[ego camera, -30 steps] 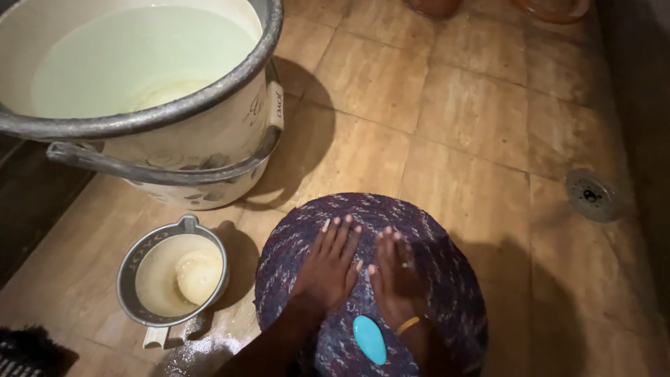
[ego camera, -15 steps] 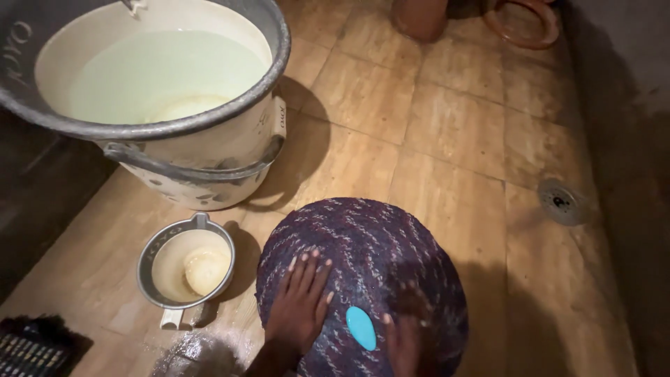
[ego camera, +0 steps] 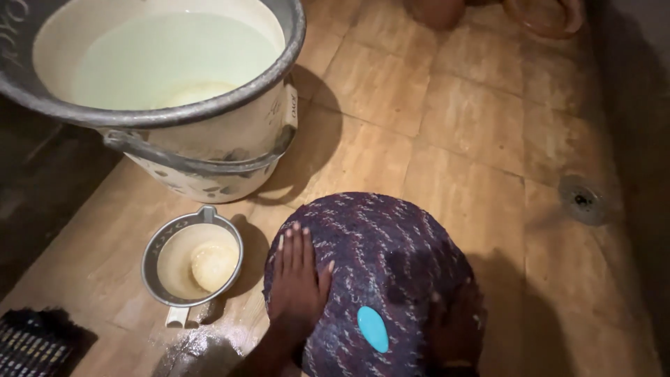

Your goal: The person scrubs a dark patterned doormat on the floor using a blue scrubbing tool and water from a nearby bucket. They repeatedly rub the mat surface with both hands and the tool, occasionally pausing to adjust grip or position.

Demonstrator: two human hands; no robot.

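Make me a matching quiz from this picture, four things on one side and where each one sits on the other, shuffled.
Things:
1. bucket
2. scoop
3. drain
4. soap

Places:
A. on the purple cloth
B. far right of the floor
C. top left, holding water
D. just left of the left hand

Pairs: 1-C, 2-D, 3-B, 4-A
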